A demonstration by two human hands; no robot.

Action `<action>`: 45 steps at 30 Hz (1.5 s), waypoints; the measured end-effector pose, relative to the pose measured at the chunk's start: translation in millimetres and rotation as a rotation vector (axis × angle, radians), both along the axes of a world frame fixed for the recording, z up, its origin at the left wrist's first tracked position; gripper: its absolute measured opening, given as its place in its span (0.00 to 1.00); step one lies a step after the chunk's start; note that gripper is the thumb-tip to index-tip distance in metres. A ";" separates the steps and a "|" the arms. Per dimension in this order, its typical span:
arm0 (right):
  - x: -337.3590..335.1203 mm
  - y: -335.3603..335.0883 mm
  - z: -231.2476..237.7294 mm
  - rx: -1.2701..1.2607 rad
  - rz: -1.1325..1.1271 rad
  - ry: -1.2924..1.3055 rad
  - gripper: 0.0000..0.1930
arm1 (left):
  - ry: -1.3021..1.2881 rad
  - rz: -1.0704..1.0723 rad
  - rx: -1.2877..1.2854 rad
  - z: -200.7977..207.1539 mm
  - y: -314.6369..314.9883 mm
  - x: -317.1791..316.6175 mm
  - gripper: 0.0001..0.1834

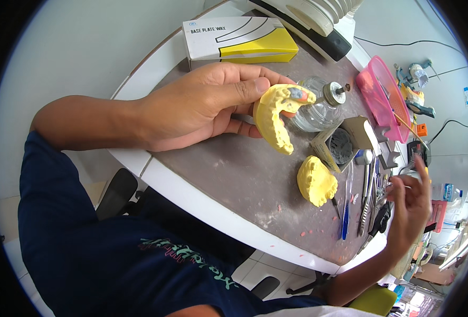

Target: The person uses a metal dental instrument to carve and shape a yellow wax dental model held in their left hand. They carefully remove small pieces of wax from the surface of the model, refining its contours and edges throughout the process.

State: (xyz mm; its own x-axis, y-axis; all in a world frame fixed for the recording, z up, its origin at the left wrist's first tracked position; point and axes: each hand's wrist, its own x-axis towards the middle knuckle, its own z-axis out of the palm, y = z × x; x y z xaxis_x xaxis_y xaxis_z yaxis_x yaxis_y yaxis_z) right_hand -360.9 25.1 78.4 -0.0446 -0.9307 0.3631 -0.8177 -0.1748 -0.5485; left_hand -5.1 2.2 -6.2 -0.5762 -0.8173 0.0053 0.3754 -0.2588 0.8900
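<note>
My left hand [205, 105] holds a yellow dental cast [268, 119], thumb on top and fingers behind and under it. A grey patch [297, 94] covers part of its tooth row. Behind this cast stands a glass spirit burner [318, 113] with a metal cap and a dark wick. A second yellow dental cast [317, 181] rests on the table with nothing touching it. Over the tools at the right, my right hand [409, 208] is raised, slightly blurred, its fingers apart and no object visible in it.
An opened cardboard box [329, 150] with a dark grey round thing inside stands beside the burner. Several slim hand tools [368, 203] lie near the right edge. A pink basket [379, 98], a white-and-yellow carton [239, 39] and an articulator [416, 95] stand farther back. Pink crumbs dot the tabletop [234, 174].
</note>
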 end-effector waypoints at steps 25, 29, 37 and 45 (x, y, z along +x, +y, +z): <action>45.4 107.4 -24.6 -0.081 0.645 0.322 0.13 | -0.178 0.051 -0.377 -6.5 14.9 -19.8 0.29; 61.4 93.8 -31.6 -0.123 0.661 0.319 0.15 | -0.175 0.101 -0.409 -6.1 18.8 -15.5 0.29; 61.5 88.5 -35.2 -0.137 0.675 0.279 0.18 | -0.223 0.144 -0.506 -10.4 16.1 -19.6 0.28; 63.9 87.9 -37.4 -0.144 0.682 0.265 0.22 | -0.204 0.152 -0.469 -11.3 20.6 -17.5 0.28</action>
